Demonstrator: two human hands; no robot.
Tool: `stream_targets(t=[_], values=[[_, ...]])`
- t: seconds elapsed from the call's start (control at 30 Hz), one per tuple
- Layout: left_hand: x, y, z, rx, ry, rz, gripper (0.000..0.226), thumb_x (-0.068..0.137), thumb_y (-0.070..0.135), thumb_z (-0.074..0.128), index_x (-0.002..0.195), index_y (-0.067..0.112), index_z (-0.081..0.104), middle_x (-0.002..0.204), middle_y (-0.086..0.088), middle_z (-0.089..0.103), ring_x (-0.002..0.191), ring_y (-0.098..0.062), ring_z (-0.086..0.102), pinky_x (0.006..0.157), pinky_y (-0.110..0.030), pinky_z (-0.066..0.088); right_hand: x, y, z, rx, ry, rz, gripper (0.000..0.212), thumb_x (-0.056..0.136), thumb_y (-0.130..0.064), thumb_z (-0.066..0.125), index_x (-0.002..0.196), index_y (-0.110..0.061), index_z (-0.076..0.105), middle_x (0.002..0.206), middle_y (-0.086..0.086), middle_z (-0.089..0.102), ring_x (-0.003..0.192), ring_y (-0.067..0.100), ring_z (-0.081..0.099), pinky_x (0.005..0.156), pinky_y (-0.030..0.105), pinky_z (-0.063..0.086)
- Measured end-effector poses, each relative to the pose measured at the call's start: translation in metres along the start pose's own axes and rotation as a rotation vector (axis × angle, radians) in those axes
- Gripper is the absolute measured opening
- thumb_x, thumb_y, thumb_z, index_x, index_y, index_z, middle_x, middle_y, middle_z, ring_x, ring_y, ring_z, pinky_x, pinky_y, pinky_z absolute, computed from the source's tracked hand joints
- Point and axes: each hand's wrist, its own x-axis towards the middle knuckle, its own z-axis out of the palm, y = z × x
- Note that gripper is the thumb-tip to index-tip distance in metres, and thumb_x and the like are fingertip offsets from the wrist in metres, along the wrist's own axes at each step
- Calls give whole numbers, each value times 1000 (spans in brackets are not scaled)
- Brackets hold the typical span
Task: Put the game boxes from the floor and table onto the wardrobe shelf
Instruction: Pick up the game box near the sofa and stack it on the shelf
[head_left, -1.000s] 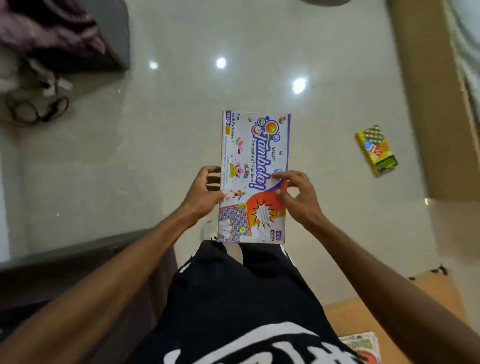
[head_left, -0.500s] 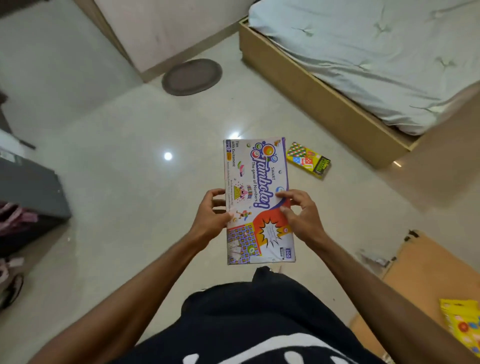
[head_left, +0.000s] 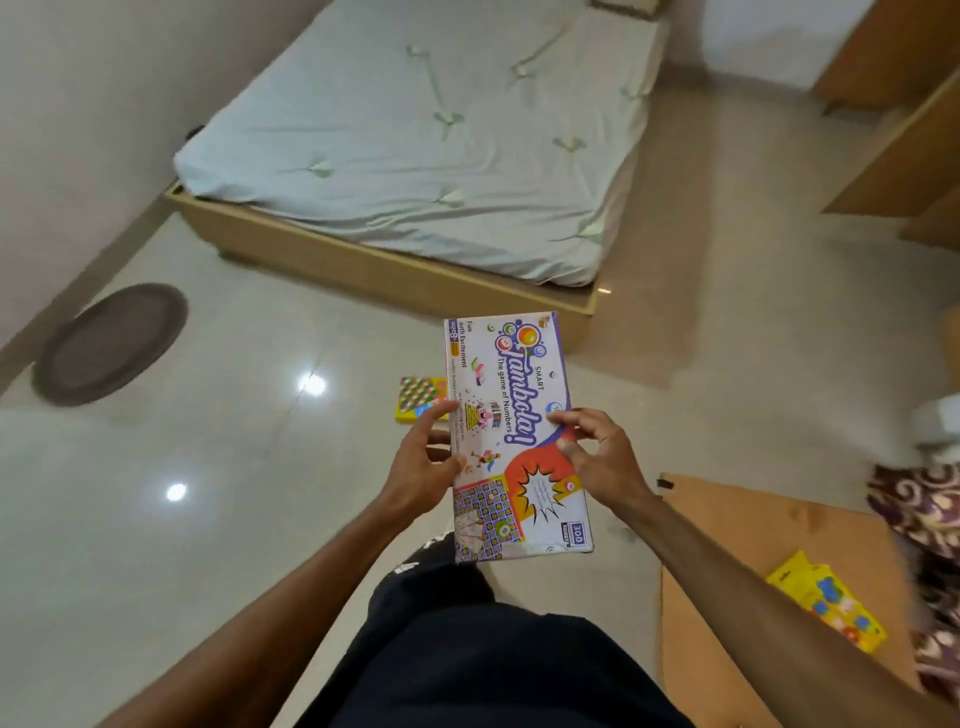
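The Tambola box is held over the floor, before the body. Its left long edge is gripped by the curled fingers of the left hand. Its right edge is pinched between thumb and bent fingers of the right hand. The long axis is pointed away toward the bed, printed face up. 1 yellow box is seen on the tabletop.

I hold the Tambola game box by its sides, left hand and right hand; a small yellow game box lies on the floor beyond.
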Motion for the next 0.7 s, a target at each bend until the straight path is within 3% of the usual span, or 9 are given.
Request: stream_targets(t=[0.17,0.27,0.43,0.57,0.7], values=[[113,73,39,27,-148,18,61,87,-3,62,133,35,47,112,-5,59,100,-20,66,68,-40,63,81,-7,-59,61,152,78,32,88,-1,61,113,-20,70,119,0,59,99,10,63,76,18,57],[179,112,71,61,-225,25,63,84,-7,63,130,35,51,107,-9,64,95,-22,69,64,-36,62,123,-6,-97,107,248,116,31,90,-4,61,113,-22,70,118,-3,59,105,14,63,78,25,60],[293,179,157,99,-369,1,68,81,-10,65,126,40,54,104,-11,70,95,-26,72,71,-48,62,207,17,-187,137,408,165,31,90,-3,61,111,-24,70,119,-3,60,106,14,64,81,26,59],[380,233,241,85,-432,-6,64,82,-14,64,131,26,54,101,-11,72,91,-21,73,64,-37,62,283,48,-267,113,465,170,32,89,-2,61,113,-21,70,119,-2,61,108,16,63,89,36,57],[447,293,310,75,-437,-21,56,82,-12,65,121,27,58,87,4,77,83,-13,75,63,-34,62,359,58,-351,88,458,187,33,89,-3,61,115,-21,69,120,-2,61,107,14,62,90,36,57]])
